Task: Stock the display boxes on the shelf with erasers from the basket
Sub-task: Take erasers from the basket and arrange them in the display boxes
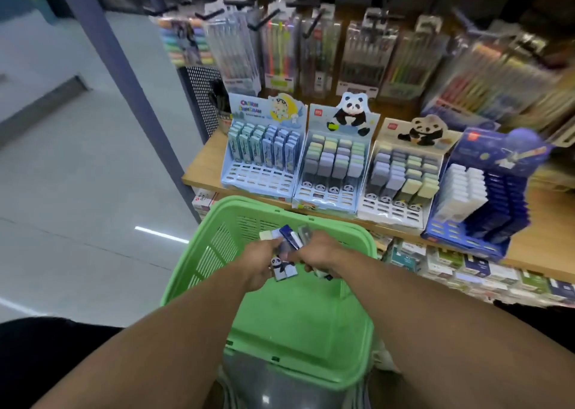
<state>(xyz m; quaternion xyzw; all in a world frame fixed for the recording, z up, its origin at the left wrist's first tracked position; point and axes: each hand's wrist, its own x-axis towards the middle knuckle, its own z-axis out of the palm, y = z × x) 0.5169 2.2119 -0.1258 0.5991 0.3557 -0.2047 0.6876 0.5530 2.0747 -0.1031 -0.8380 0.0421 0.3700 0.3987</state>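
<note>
A green plastic basket [199, 268] stands in front of me, below the shelf edge. Both my hands are inside it. My left hand [259, 267] grips a bunch of erasers [287, 237], among them a panda-print eraser [281, 268] and a dark blue one. My right hand [322, 254] holds more erasers beside it; what it holds is mostly hidden. On the wooden shelf [202, 166] stand four display boxes: a light blue cartoon box [263, 147], a blue panda box [334, 163], a white panda box [401, 172] and a dark blue space box [479, 191].
Blister packs of pens [357, 54] hang on hooks above the shelf. A black mesh pen holder [205, 97] stands at the shelf's left end. A grey post [133, 75] runs diagonally at the left, with pale floor [77, 191] beyond. Boxed stock [466, 268] fills the lower shelf.
</note>
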